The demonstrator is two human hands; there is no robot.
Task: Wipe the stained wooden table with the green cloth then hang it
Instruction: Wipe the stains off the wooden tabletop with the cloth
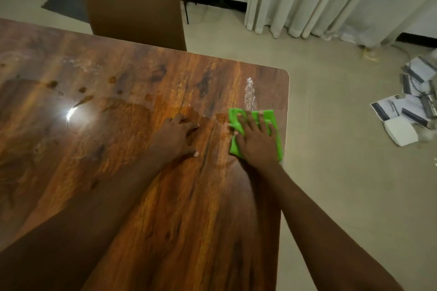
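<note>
Wiping under way: right hand [256, 139] lies flat, fingers spread, pressing the green cloth [272, 118] onto the desk [165, 196]; nothing is pinched or lifted.
Left hand: left hand [178, 136] rests palm down on bare wood just beside the cloth, fingers loosely curled, holding nothing; judged to be bracing.
Cloth position: folded, lying close to the right edge of the desk, a little short of the far right corner; partly covered by the right hand.
White streak: a pale, speckled streak [249, 94] runs from the cloth's far side toward the far right corner; not yet wiped. Cannot tell whether powder or droplets.
Wet patch: a broad film of liquid [127, 113] spreads left of the left hand, toward the middle of the desk; still there.
Brown spots: several small dark drops [81, 89] sit beyond that film, toward the far edge; untouched.
Smear: a faint cloudy smear [78, 64] near the far edge, left of the chair [132, 7]; still there.
Near side: wood between the forearms looks free of marks, though glare and blur make this uncertain.
Progress, judged: early. Only the strip by the right edge is being worked; most staining lies to the left.
Left to do: clear the streak, the wet patch, the drops and the smear, then hang the cloth.
Hanging place: no hook or rail can be identified with certainty.
</note>
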